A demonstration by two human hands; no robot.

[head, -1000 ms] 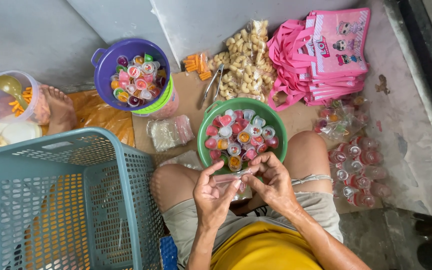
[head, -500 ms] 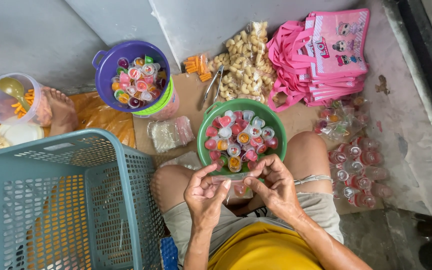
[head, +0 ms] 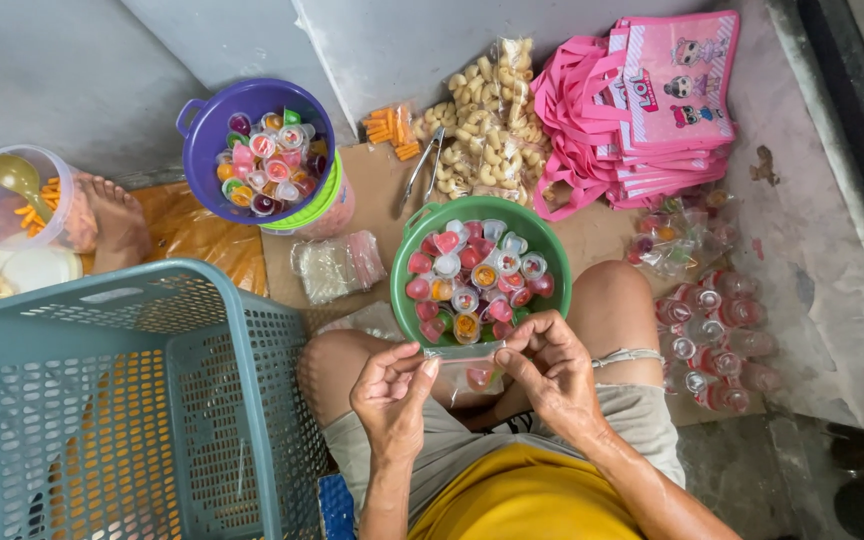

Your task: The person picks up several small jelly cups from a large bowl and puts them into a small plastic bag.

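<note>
My left hand and my right hand pinch the two top corners of a small clear plastic bag, stretched between them above my lap. A red jelly cup shows inside the bag. Just beyond my fingers stands a green bowl full of small jelly cups in red, orange and white. My bare knees flank the bowl.
A teal plastic basket fills the lower left. A purple bowl of jelly cups, metal tongs, bagged puffed snacks, pink bags and filled clear packets lie around. Another person's foot is at left.
My hands have moved apart and slightly down, pulling the clear bag's top edge taut between them.
</note>
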